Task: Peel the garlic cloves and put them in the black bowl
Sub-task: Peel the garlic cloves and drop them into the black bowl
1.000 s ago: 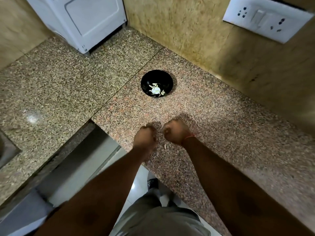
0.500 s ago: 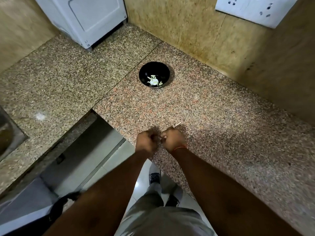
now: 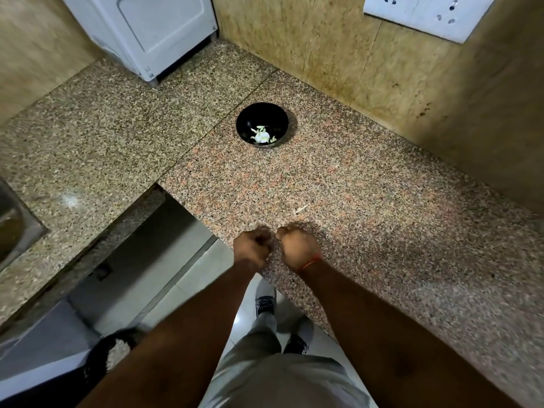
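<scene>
1. Left hand (image 3: 252,248) and right hand (image 3: 297,245) sit side by side, almost touching, at the near edge of the bench (image 3: 368,207).
2. Both hands: fingers curled under, backs toward the camera. Whether they pinch a clove cannot be told; anything between the fingertips is hidden and blurred.
3. Right wrist carries a red thread (image 3: 312,262).
4. Bowl (image 3: 262,125), black, stands on the bench well beyond the hands, near the wall.
5. Bowl holds pale garlic pieces (image 3: 261,136), gathered toward its near side.
6. A thin pale sliver (image 3: 302,209) lies on the bench just beyond the right hand.
7. White appliance (image 3: 153,30) stands in the far corner.
</scene>
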